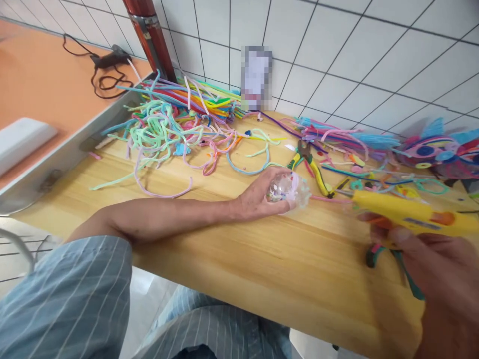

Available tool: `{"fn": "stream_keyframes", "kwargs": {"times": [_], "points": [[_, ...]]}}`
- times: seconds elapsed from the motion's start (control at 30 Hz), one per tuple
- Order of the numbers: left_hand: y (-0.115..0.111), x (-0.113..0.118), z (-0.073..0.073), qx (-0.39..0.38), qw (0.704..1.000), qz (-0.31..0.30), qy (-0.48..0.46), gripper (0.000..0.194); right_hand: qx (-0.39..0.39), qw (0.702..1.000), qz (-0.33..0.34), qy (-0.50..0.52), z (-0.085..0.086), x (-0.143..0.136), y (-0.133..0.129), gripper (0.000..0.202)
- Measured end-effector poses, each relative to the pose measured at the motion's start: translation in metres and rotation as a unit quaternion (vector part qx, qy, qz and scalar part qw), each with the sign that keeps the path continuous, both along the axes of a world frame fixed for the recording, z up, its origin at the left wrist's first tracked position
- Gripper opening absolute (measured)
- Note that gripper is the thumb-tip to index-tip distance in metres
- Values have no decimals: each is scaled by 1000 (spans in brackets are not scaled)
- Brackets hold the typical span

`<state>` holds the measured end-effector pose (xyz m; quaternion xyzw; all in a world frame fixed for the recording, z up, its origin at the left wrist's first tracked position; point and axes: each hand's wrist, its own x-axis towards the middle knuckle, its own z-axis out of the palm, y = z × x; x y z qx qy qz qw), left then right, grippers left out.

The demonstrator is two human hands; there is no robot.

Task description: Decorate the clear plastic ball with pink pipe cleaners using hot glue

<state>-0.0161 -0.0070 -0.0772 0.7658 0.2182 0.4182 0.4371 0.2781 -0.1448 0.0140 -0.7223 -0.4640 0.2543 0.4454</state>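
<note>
Near the middle of the wooden table (232, 254), my left hand (258, 198) is wrapped round a clear plastic piece (281, 192) with a pale lilac strip on it. At the right, my right hand (415, 249) grips a yellow glue gun (407, 212), its nozzle pointing left toward the clear piece but apart from it. Pliers with yellow and green handles (318, 174) lie just behind the clear piece. Under my right hand is a dark green-handled tool (409, 281), partly hidden.
Tangled pale green pipe cleaners (157, 127) and a colourful bundle (209, 102) lie at the back left. A blurred phone-like object (256, 77) leans on the tiled wall. Colourful fluffy pieces (430, 149) sit at the back right, and a black cable (112, 75) lies on the orange surface.
</note>
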Motion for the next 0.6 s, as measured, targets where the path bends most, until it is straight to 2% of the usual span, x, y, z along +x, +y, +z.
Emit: {"fn": "stream_keyframes", "kwargs": {"times": [0.07,0.13,0.3,0.43,0.6], "points": [[0,0,0,-1,1000,5,-4,70,-20,998,59,-1,-4,-20,8,43],[0,0,0,3,1000,5,-9,69,-17,995,100,1,-10,-26,12,45],[0,1,-1,3,1000,-1,-16,69,11,995,99,12,-21,-22,14,38],[-1,0,0,-4,1000,1,-8,69,3,992,122,4,-20,-28,14,29],[-2,1,1,-11,1000,-11,-11,68,-34,992,117,-26,-18,-34,16,31]]}}
